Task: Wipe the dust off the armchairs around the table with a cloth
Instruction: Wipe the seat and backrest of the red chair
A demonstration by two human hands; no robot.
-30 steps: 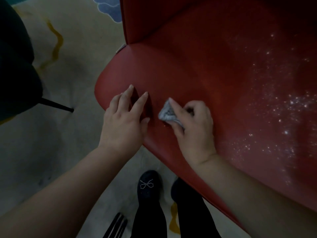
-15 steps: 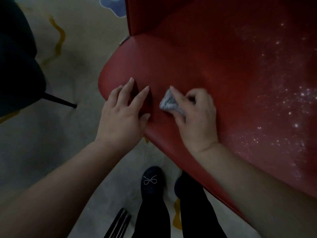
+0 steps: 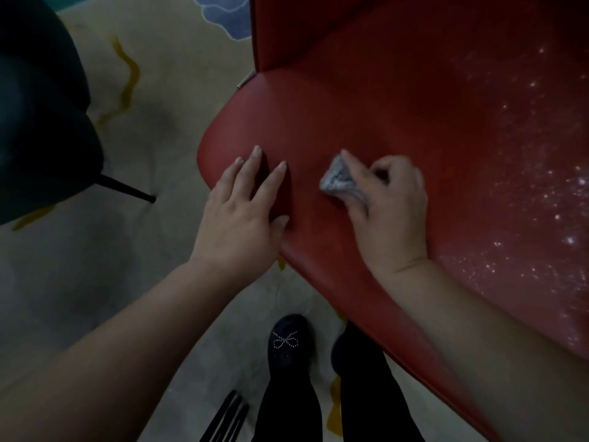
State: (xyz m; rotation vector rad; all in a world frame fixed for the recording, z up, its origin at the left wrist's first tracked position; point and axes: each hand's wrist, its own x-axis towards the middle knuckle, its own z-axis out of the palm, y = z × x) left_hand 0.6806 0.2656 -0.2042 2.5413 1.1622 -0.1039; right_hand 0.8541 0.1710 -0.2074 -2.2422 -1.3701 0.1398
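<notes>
The right hand (image 3: 390, 212) has its fingers curled round a small grey cloth (image 3: 339, 181), pressed to the red armchair (image 3: 398, 100) seat near its front-left corner, while the left hand (image 3: 240, 212) rests flat, fingers straight, just beside it at nine o'clock. That corner looks clean, but white dust specks (image 3: 541, 202) cover the seat toward three o'clock, so most wiping seems left.

On the red seat (image 3: 398, 122), the left hand (image 3: 237, 218) lies flat at the 9 o'clock edge, and the right hand (image 3: 392, 212), gripping a grey cloth (image 3: 338, 181), sits just beside it, a narrow strip of bare seat between them. From the cloth toward 12 and 3 o'clock the seat lies open, out to the dust specks (image 3: 541, 199), until the backrest (image 3: 302, 27) rises at 12. Past the seat edge at 9 o'clock stands a dark chair (image 3: 41, 122) with its thin leg (image 3: 127, 188).
</notes>
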